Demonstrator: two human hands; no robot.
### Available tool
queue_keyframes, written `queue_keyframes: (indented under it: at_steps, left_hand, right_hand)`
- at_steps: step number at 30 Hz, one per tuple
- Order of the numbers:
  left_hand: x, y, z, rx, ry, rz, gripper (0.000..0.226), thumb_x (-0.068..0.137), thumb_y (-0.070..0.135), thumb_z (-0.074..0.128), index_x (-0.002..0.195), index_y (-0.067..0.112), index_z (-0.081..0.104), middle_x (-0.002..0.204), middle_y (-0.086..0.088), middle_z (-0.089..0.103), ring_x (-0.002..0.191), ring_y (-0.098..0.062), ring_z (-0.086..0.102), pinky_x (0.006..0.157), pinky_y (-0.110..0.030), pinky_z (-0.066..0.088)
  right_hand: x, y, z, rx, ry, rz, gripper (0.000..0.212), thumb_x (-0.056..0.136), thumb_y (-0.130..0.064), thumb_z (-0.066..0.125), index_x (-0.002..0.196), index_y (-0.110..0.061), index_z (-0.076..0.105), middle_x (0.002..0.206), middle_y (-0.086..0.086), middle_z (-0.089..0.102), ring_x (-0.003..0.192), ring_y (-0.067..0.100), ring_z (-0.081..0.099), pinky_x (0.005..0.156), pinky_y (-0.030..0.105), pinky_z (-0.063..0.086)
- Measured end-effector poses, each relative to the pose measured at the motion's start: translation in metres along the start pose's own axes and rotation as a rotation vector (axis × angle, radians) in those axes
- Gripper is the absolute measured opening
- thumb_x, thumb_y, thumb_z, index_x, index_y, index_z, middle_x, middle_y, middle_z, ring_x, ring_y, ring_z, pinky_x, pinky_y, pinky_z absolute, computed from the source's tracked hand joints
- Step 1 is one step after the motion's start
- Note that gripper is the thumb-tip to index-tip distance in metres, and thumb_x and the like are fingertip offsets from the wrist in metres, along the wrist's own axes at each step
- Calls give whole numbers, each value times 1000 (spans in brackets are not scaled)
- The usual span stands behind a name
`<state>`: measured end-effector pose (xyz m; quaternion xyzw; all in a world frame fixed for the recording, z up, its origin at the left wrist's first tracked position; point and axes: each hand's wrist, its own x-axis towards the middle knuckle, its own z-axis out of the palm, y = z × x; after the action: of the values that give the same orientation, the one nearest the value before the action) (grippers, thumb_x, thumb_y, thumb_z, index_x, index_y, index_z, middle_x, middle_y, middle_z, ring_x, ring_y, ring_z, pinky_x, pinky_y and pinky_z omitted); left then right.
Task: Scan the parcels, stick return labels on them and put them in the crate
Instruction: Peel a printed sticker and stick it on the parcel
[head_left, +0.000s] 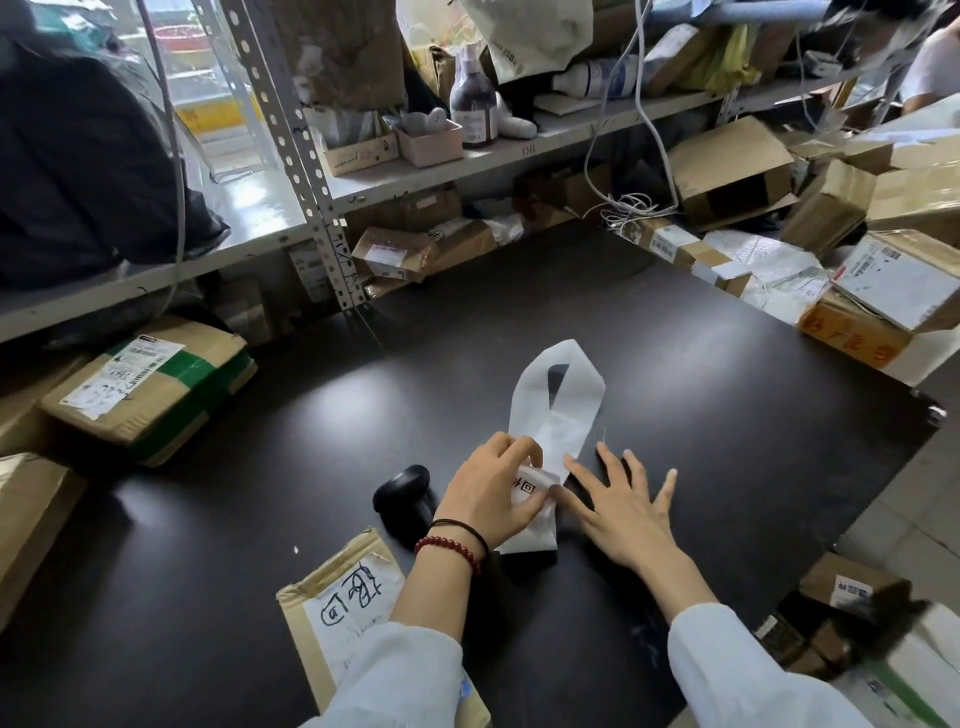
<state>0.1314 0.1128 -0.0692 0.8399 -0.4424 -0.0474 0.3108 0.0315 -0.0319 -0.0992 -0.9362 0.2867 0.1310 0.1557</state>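
1. Left grip (493, 493): fingers curled, pinching the printed near end of the label strip (558, 395) against the bench (675, 338).
2. Right grip (623, 512): open and flat, palm down, fingers spread on the bench. It holds nothing, and its thumb side touches the strip just beside the left thumb.
3. The strip is white. It runs from the hands toward 12 o'clock, loops over and crosses itself, and lies near the middle of the bench.
4. A black scanner (402, 493) lies on the bench at 9 o'clock of the left grip, just beside the wrist.
5. A parcel (343, 603) with a handwritten white label lies at 7 o'clock, partly under the left sleeve, at the near edge of the bench.
6. A green-taped parcel (150, 384) sits at 10 o'clock, at the left edge of the bench.
7. Boxes (872, 306) are piled at 2 o'clock along the far right edge.
8. A shelf (467, 161) closes off the far side at 12 o'clock.
9. Bare bench lies between the strip and the shelf, and from the right grip out to 3 o'clock. There the edge runs diagonally to a corner.
10. More parcels (852, 597) lie below that edge at 4 o'clock; what holds them is unclear.
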Motion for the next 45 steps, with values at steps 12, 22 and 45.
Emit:
queue_keyframes:
  at_steps: [12, 22, 45]
  left_hand:
    - [-3, 2, -4, -123, 62, -115, 23, 84, 20, 65, 105, 25, 58, 106, 7, 48, 77, -14, 61, 79, -34, 53]
    - [-18, 22, -41, -247, 268, -346, 25, 87, 16, 66, 106, 31, 58, 95, 6, 54, 71, 0, 61, 65, 0, 41]
    - [-143, 62, -88, 182, 562, -1177, 33, 84, 35, 61, 112, 42, 46, 88, 19, 60, 94, -18, 61, 75, -32, 42]
  right_hand:
    - [-13, -14, -21, 869, 248, -261, 8, 87, -30, 69, 94, -28, 65, 89, -15, 67, 83, -5, 59, 72, 9, 42]
    - [-20, -44, -42, 983, 289, -237, 8, 87, -29, 70, 87, -33, 63, 84, -15, 68, 81, -3, 62, 68, 10, 44]
    - [-92, -153, -9, 349, 181, -613, 50, 74, -53, 63, 119, -39, 49, 89, -11, 67, 95, 15, 60, 75, 33, 46]
